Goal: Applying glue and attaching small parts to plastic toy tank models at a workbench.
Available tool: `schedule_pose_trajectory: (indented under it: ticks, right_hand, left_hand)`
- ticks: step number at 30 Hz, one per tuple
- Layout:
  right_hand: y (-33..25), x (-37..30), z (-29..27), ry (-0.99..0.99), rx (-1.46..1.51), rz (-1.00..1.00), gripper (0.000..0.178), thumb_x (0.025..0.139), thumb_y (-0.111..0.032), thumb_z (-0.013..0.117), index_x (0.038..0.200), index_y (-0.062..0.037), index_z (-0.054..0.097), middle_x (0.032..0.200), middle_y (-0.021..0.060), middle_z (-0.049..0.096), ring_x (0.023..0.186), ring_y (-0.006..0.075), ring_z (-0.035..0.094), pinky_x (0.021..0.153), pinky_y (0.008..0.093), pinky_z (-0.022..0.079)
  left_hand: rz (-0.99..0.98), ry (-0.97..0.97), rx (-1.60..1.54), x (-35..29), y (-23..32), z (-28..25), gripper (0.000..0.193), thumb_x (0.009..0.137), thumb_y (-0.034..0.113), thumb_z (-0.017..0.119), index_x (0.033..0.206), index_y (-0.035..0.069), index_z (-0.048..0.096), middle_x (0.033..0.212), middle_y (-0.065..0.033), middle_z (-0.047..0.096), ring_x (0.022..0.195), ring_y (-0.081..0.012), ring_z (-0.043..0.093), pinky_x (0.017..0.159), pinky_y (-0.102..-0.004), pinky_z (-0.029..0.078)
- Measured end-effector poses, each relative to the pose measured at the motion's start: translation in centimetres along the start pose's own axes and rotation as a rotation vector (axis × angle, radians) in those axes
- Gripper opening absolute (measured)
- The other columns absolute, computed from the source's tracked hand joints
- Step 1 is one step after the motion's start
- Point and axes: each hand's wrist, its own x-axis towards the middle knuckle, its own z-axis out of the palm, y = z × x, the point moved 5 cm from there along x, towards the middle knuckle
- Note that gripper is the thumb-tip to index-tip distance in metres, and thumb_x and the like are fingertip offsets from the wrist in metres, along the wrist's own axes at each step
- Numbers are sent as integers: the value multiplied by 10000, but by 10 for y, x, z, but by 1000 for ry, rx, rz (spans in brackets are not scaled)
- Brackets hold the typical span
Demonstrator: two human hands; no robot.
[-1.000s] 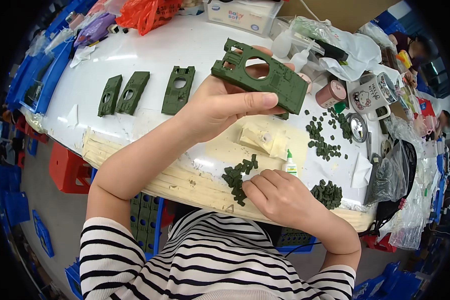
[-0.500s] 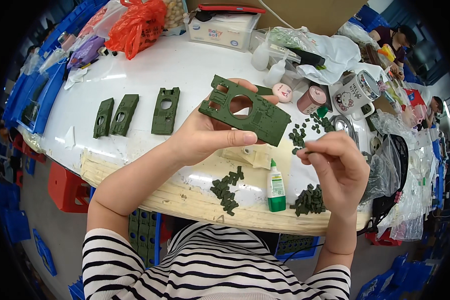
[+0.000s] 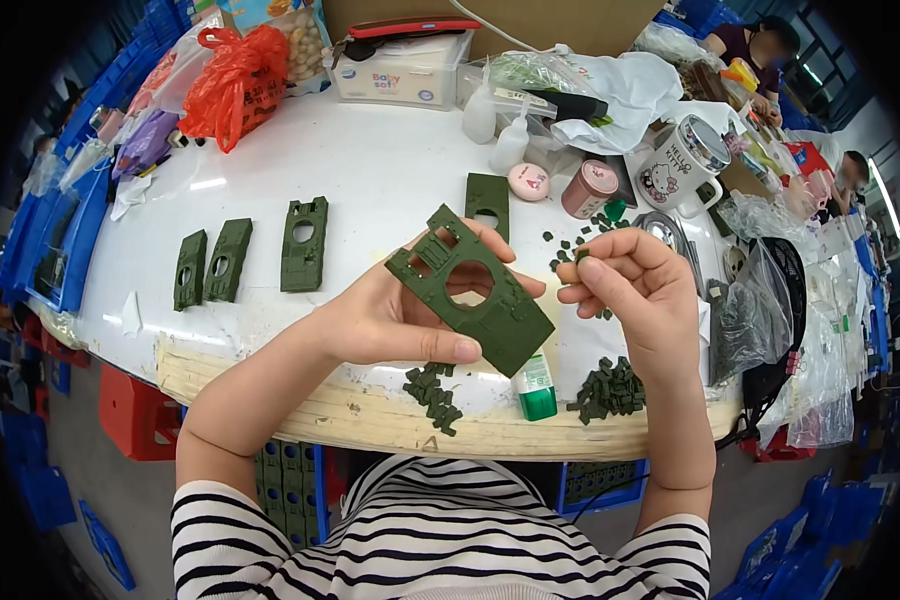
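Observation:
My left hand (image 3: 370,325) grips a dark green plastic model tank hull (image 3: 495,325) by its edges, tilted above the table. The hull has a large round hole and two small square openings at one end. To its right, my right hand (image 3: 640,290) pinches a tiny dark green plastic part (image 3: 581,256) between thumb and forefinger. Below the hull stands a glue bottle (image 3: 537,388) with a green base, its top hidden. Small green pieces lie in a left pile (image 3: 432,398) and a right pile (image 3: 610,390), with more loose bits (image 3: 560,254) behind my right hand.
Three more hulls (image 3: 303,245) lie at the left, another (image 3: 487,200) behind my hands. Farther back are a red plastic bag (image 3: 232,90), a clear wipes box (image 3: 400,72), squeeze bottles (image 3: 511,145), a pink tin (image 3: 589,190) and a white mug (image 3: 682,168). Clear bags (image 3: 755,300) crowd the right edge.
My left hand has lowered the hull and turned it steeper, so it now hides the glue bottle's top. My right hand has risen slightly, still pinching the tiny part. The whole view has shifted.

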Motion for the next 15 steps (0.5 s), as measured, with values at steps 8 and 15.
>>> schedule_pose_trajectory:
  ticks: [8, 15]
  right_hand:
    - [5, 4, -2, -8, 24, -47, 128, 834, -60, 686, 919, 32, 659, 874, 91, 657, 805, 124, 619, 691, 249, 499]
    - [5, 3, 5, -62, 28, -90, 85, 807, -20, 693, 875, 27, 669, 1016, 97, 590, 925, 131, 566, 820, 264, 453]
  left_hand:
    - [-80, -34, -101, -2, -5, 8, 783, 716, 30, 714, 1364, 92, 277, 1265, -269, 538, 1205, -319, 531, 1024, -424, 399]
    - [-170, -86, -162, -4, -14, 13, 776, 761, -2, 689, 1389, 113, 249, 1280, -265, 526, 1236, -294, 504, 1029, -412, 392]
